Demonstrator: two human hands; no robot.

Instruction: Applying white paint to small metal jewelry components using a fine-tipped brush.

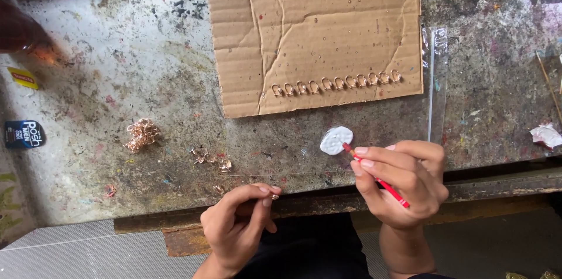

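Left hand: the left hand (237,220) is closed in a pinch; thumb and forefinger hold one small copper-coloured metal ring piece (274,196) just over the near edge of the counter (117,68).
Right hand: the right hand (401,182) is closed around a thin red stick (377,181), held like a pencil. The tip of the stick touches, or nearly touches, the small white lump of paste (336,140) that lies just beyond the fingers.
Done so far: beyond the right hand lies a flat brown cardboard sheet (316,33). Along its near edge stands a row of ten small copper-coloured ring pieces (336,84), side by side. I judge these are the finished ones, already set in the cardboard.
Left to do: to the far left of the left hand lies a loose heap of copper-coloured pieces (141,134), and a few scattered pieces (211,159) lie nearer to it. These look not yet handled, so it seems a good part of the work remains. The row has free space on its left side.
Around: a clear plastic strip (438,80) lies beyond the right hand, beside the cardboard. A crumpled white scrap (545,135) lies far to its right.
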